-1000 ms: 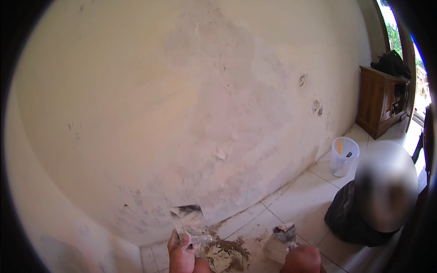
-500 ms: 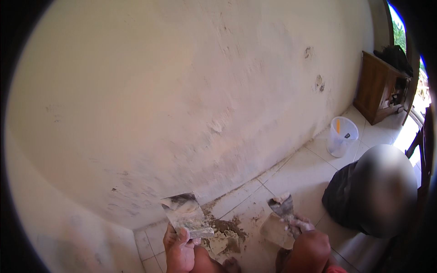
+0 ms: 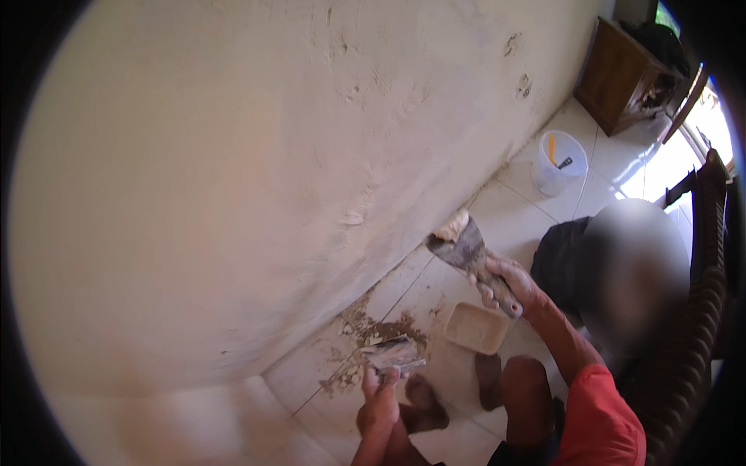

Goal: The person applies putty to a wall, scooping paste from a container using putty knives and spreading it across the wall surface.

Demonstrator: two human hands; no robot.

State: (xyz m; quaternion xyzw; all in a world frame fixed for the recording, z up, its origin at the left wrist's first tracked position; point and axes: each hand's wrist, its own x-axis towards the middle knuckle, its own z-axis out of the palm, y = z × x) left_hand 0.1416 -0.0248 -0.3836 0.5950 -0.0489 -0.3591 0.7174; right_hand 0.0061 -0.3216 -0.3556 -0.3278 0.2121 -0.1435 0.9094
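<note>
My right hand (image 3: 509, 281) grips the handle of a putty knife (image 3: 466, 247), held out in front of the wall's foot. A lump of pale putty (image 3: 452, 226) sits at the far end of its blade. Lower and to the left, my left hand (image 3: 379, 398) is closed on a wide flat scraper (image 3: 395, 353) with a smeared metal face. Below the putty knife, a shallow rectangular tub (image 3: 475, 328) rests on the floor near my feet. The wall (image 3: 311, 179) ahead carries uneven, patchy plaster with small gouges.
Crumbled debris (image 3: 353, 330) lies on the tiles (image 3: 435, 291) along the wall. A translucent bucket (image 3: 558, 175) with tools inside stands farther right, before a wooden cabinet (image 3: 622, 78). A person in dark clothing (image 3: 561, 260) is close on the right, beside dark carved furniture (image 3: 688, 349).
My right hand has raised the putty knife up and left, toward the wall. The scraper in my left hand has shifted right and now shows more edge-on. The view has also tilted.
</note>
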